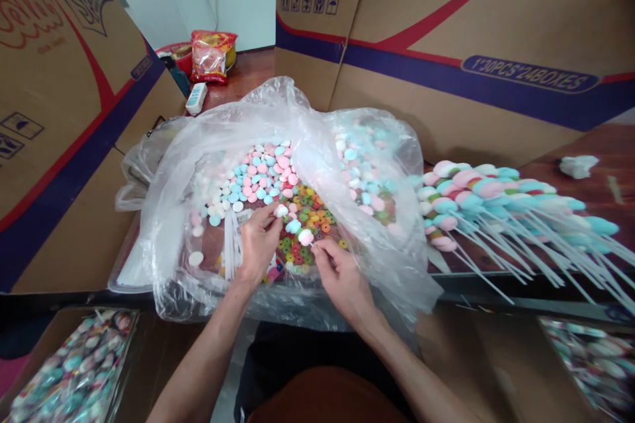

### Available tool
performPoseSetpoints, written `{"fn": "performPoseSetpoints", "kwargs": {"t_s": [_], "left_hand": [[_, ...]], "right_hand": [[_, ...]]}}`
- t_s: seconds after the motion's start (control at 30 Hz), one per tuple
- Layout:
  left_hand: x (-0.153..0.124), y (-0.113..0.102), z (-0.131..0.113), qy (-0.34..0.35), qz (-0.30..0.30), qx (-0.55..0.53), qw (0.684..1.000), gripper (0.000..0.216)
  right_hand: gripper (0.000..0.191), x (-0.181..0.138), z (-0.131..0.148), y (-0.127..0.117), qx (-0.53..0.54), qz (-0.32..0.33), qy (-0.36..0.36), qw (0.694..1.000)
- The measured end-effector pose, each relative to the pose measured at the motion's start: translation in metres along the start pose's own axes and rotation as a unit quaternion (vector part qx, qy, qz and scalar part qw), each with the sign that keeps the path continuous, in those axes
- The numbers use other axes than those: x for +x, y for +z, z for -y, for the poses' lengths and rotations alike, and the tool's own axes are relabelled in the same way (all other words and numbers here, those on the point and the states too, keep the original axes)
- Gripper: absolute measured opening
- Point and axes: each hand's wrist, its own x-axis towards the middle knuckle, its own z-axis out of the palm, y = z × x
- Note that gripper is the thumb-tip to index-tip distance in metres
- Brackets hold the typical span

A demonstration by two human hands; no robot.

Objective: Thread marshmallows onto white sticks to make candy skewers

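A clear plastic bag (208, 165) lies open on a tray, filled with pink, blue and white round candies (258, 175) and small coloured ring candies (310, 211). My left hand (258, 244) is closed, pinching a white candy (281, 211) at the tip of a skewer. My right hand (337, 274) is closed on the thin white stick, which carries a blue candy (294, 226) and a pink-white candy (305, 236). Both hands hover just over the ring candies.
A pile of finished candy skewers (496, 201) lies on the dark table to the right. Large cardboard boxes (446, 33) stand behind and at the left (54, 99). Packed candy trays (74, 370) sit at the lower corners. A crumpled tissue (578, 165) lies far right.
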Motion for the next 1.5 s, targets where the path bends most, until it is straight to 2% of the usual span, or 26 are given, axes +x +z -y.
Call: {"fn": "performPoseSetpoints", "kwargs": {"t_s": [0.27,0.47,0.67,0.83,1.0,1.2,1.3,1.37,1.5], "left_hand": [[-0.004,-0.001,-0.006,0.115,0.001,0.132,0.985,0.029],[-0.002,-0.003,-0.005,0.155,0.042,0.14,0.977,0.035],[-0.001,-0.012,-0.011,0.098,0.104,0.099,0.985,0.034],[-0.01,-0.007,-0.01,0.04,0.073,0.058,0.995,0.029],[-0.018,-0.004,-0.003,-0.01,0.04,0.076,0.996,0.036],[-0.012,-0.006,-0.001,-0.081,0.031,0.052,0.995,0.048],[-0.011,-0.014,-0.009,-0.122,0.021,0.056,0.991,0.051],[-0.011,-0.023,-0.019,-0.124,0.007,0.072,0.99,0.048],[-0.015,-0.042,-0.042,-0.101,0.013,0.058,0.993,0.043]], "right_hand": [[0.025,0.0,0.001,0.006,-0.018,-0.015,-0.019,1.0],[0.023,-0.001,0.005,0.013,0.023,-0.017,-0.024,0.999],[0.024,0.0,0.008,0.015,0.032,-0.023,-0.022,0.999],[0.023,0.0,0.013,0.018,0.03,-0.012,-0.005,0.999],[0.022,-0.003,0.018,0.025,0.008,-0.024,-0.009,1.0],[0.02,-0.001,0.02,0.024,-0.047,-0.021,0.004,0.999],[0.018,-0.002,0.027,0.014,-0.05,-0.018,-0.037,0.998],[0.019,-0.006,0.034,0.001,-0.043,-0.014,-0.074,0.996],[0.022,-0.02,0.049,-0.045,-0.013,-0.013,-0.105,0.994]]}}
